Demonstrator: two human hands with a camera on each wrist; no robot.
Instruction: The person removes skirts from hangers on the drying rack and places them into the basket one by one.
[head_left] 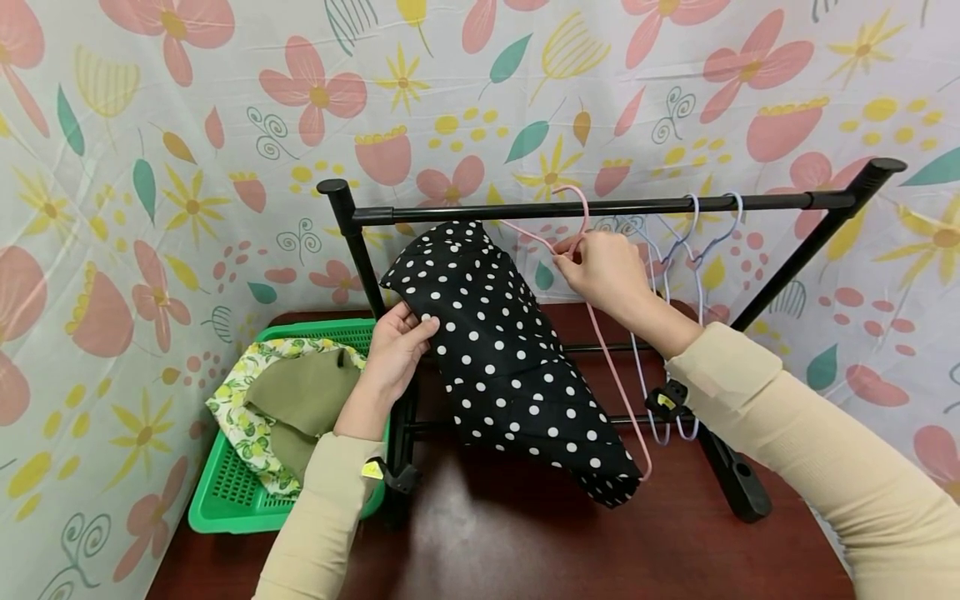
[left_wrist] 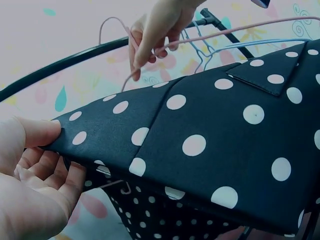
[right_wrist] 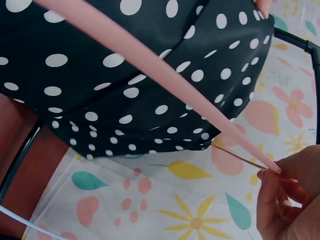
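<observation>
A black garment with white polka dots (head_left: 495, 333) hangs at a slant from a pink clothes hanger (head_left: 612, 367). My left hand (head_left: 392, 354) pinches the garment's left edge between thumb and fingers, as the left wrist view also shows (left_wrist: 42, 175). Near the base of the hook, my right hand (head_left: 609, 271) pinches the hanger. The hook rises above the black rail (head_left: 480, 212); whether it bears on the rail I cannot tell. In the right wrist view the hanger's pink arm (right_wrist: 155, 72) crosses in front of the dotted cloth.
Two pale blue-purple hangers (head_left: 701, 292) hang on the rail to the right. On the left, a green basket (head_left: 225, 500) holds olive cloth (head_left: 300, 392) and lemon-print cloth (head_left: 247, 433). The rack stands on a dark red-brown table (head_left: 525, 542) before a flowered curtain (head_left: 300, 167).
</observation>
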